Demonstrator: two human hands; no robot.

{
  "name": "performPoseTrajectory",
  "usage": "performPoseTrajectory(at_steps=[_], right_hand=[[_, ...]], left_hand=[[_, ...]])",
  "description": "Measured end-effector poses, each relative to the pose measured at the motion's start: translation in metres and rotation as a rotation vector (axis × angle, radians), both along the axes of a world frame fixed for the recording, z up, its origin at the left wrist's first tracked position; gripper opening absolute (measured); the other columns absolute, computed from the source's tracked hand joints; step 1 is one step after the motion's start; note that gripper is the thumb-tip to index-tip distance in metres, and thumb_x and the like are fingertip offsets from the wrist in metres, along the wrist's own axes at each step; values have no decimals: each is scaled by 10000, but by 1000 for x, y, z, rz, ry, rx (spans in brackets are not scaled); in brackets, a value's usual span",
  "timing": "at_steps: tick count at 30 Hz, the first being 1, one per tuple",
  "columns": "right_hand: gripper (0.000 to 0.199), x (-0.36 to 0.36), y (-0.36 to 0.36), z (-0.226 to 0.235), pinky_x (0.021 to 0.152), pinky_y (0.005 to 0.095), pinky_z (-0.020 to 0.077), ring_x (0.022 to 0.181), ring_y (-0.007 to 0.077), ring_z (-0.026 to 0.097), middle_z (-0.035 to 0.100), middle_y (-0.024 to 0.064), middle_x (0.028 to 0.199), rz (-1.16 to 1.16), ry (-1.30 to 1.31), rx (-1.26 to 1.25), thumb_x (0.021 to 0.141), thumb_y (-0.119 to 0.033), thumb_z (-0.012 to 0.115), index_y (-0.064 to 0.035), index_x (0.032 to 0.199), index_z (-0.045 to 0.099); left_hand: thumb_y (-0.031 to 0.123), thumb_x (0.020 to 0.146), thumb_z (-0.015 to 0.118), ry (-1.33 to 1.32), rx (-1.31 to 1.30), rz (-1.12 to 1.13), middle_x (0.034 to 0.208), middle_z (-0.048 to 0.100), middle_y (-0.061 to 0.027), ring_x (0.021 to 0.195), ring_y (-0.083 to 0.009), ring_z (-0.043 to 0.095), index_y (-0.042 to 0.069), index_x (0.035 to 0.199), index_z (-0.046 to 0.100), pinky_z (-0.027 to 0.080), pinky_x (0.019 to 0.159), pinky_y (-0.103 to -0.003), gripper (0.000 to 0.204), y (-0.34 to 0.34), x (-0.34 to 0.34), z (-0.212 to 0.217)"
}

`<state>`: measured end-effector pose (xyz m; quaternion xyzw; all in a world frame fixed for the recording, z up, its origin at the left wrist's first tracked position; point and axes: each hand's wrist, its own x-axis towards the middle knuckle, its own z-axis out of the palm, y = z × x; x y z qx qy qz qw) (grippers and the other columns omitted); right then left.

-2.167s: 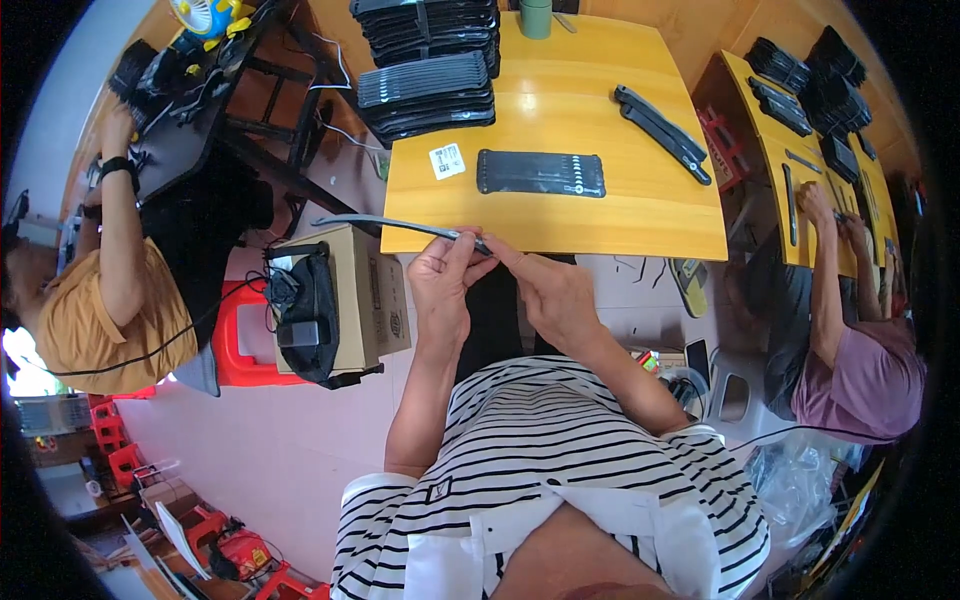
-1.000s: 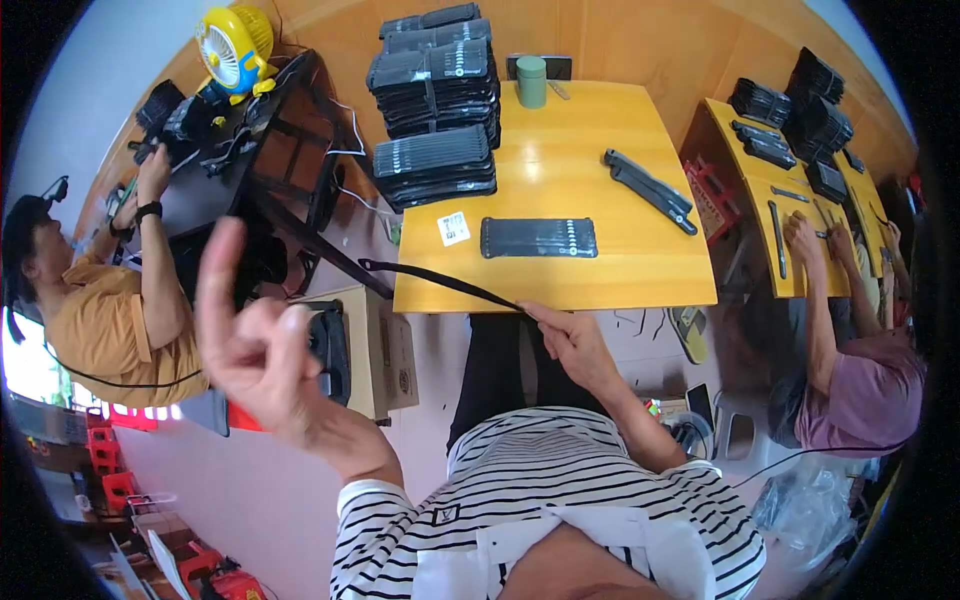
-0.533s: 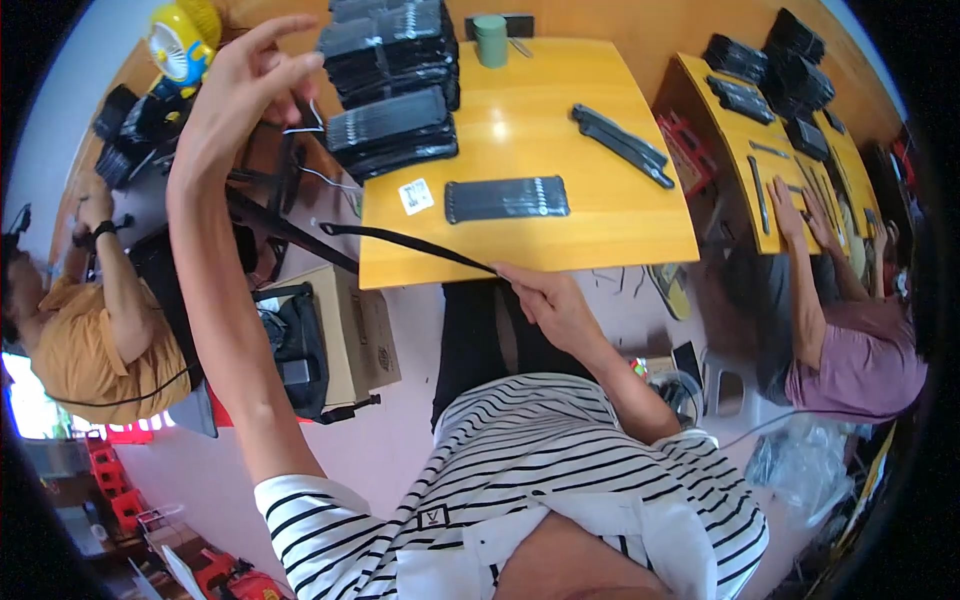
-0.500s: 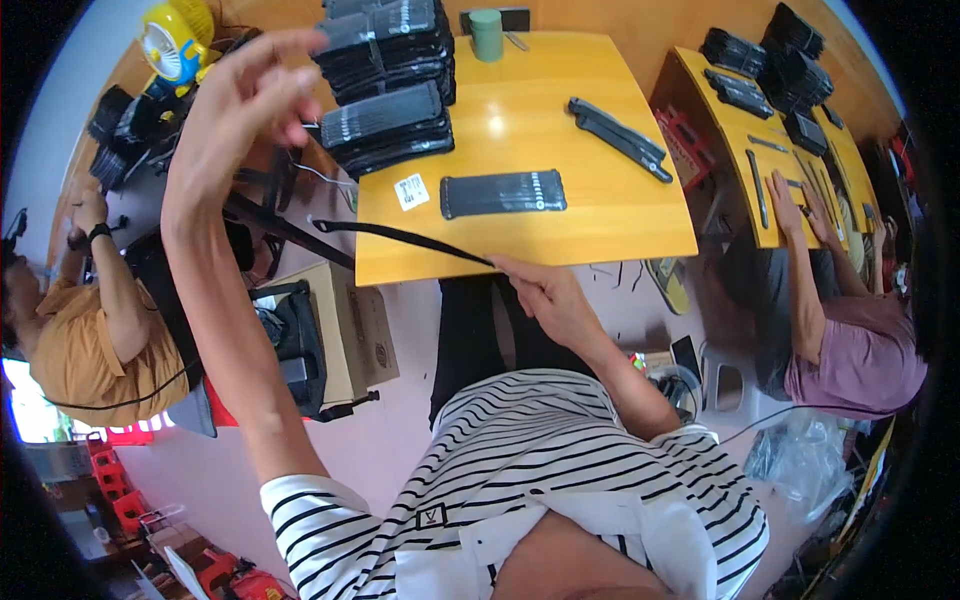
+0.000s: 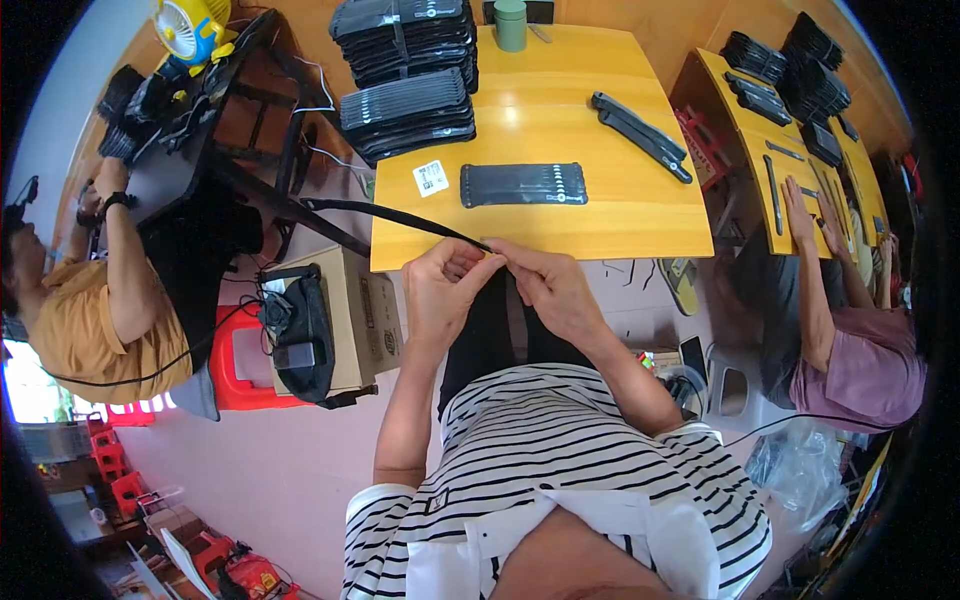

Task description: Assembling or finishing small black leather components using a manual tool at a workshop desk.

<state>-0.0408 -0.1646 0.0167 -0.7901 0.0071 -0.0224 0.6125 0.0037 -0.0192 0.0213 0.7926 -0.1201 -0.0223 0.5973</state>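
A long, narrow black strap [image 5: 385, 212] stretches out to the left, crossing the near left corner of the yellow table [image 5: 600, 225]. Its near end is pinched by my right hand [image 5: 556, 290]. My left hand [image 5: 438, 295] is closed on the same end, thumb and fingertips meeting my right fingers just in front of the table edge. What lies between the fingertips is too small to make out. Beyond my hands a flat pack of black strips [image 5: 523, 184] lies on the table. A white printed label [image 5: 430, 178] is to its left.
Tied stacks of black strips [image 5: 408, 105] stand at the table's far left, near a green canister [image 5: 510, 28]. More black strips [image 5: 640, 135] lie at the right. An open cardboard box [image 5: 365, 320] sits on the floor at left. Co-workers sit on both sides.
My left hand has come down from the raised position at upper left to meet my right hand at the strap's near end. The view has shifted slightly.
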Motion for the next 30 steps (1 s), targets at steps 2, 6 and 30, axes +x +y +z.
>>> performPoseTrajectory(at_steps=[2,6,30], right_hand=[[272,-1,1,-2,722,289,456,816,280,615,623,164,925,0,-21,20,866,-48,486,-86,1115,588],[289,1,-1,-1,678,266,444,731,203,583,606,134,844,76,39,135,857,-22,488,-77,1125,581],[334,2,9,4,365,158,217,445,24,307,349,-47,549,305,361,778,904,-97,460,-45,1231,506]], left_hand=[[85,748,702,45,-41,10,625,592,-25,555,-55,530,-33,756,615,440,535,-188,146,0,-2,0],[77,769,675,124,-106,0,611,584,-26,540,-64,526,-33,753,595,432,525,-189,137,3,-2,0],[65,768,552,216,-333,68,601,509,27,509,-25,446,59,714,537,324,464,-153,57,19,-12,11]])
